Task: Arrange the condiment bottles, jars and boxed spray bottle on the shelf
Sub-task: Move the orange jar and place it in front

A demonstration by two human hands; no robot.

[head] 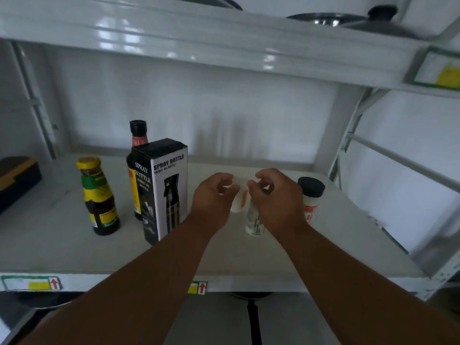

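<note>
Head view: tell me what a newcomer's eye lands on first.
Two bare forearms reach in from below, the left hand and right hand meeting over small pale jars mid-shelf. Left of them stands a black-and-white spray bottle box, with a yellow-capped sauce bottle further left.

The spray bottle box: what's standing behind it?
A tall dark sauce bottle with a black cap stands behind the spray bottle box. Only its neck and left edge show; the box covers the rest.

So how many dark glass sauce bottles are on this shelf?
2. The yellow-capped bottle stands left; the black-capped bottle stands behind the spray bottle box, mostly hidden. Others may be hidden behind the hands.
</note>
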